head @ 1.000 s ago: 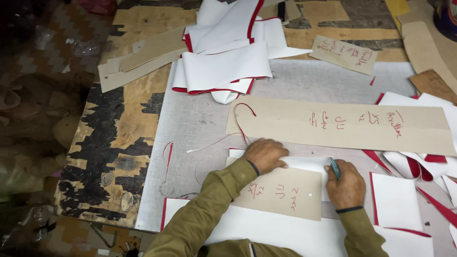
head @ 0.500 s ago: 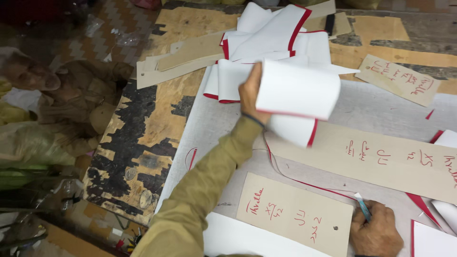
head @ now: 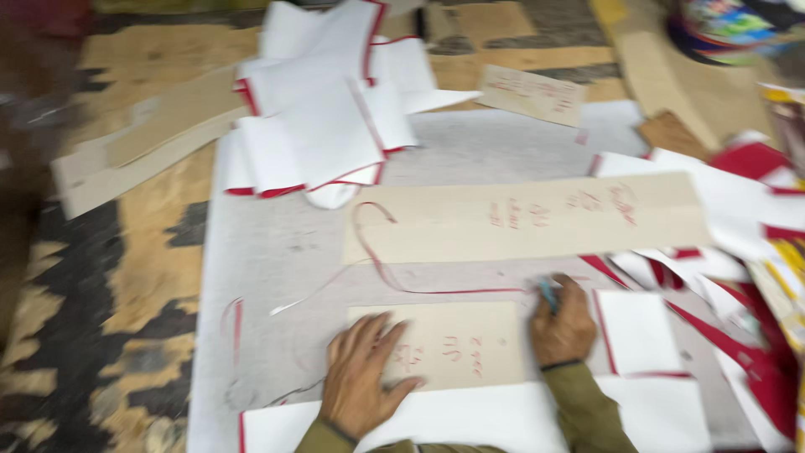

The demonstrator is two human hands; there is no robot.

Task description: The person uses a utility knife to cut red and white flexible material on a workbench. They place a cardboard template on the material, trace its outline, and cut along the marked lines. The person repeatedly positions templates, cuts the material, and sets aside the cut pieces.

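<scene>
**Hands pin and trace a small card template**

Left hand [head: 362, 379] lies flat, fingers spread, pressing the left part of the small tan template [head: 440, 346]. Right hand [head: 563, 323] is curled shut around a blue marker [head: 548, 295], tip at the template's upper right corner. Template sits directly between and under both hands, long axis left-right; left hand is on it, right hand touches only its right edge. White sheet [head: 470, 419] lies beneath the template, nearer the body.

Counts: one small template under the hands; one long tan template [head: 528, 218] just beyond the hands, also running left-right; one more small tan card [head: 531, 94] far ahead of the right hand. One white-and-red cut-piece pile [head: 323, 126] well ahead of the left hand; piece count not tellable, blurred. One loose white piece [head: 639, 331] just right of the right hand. One thin red trim strip [head: 402, 281] curls between the two templates. More red-white scraps [head: 755, 335] farther right. All rests on a grey work board [head: 277, 252].
</scene>
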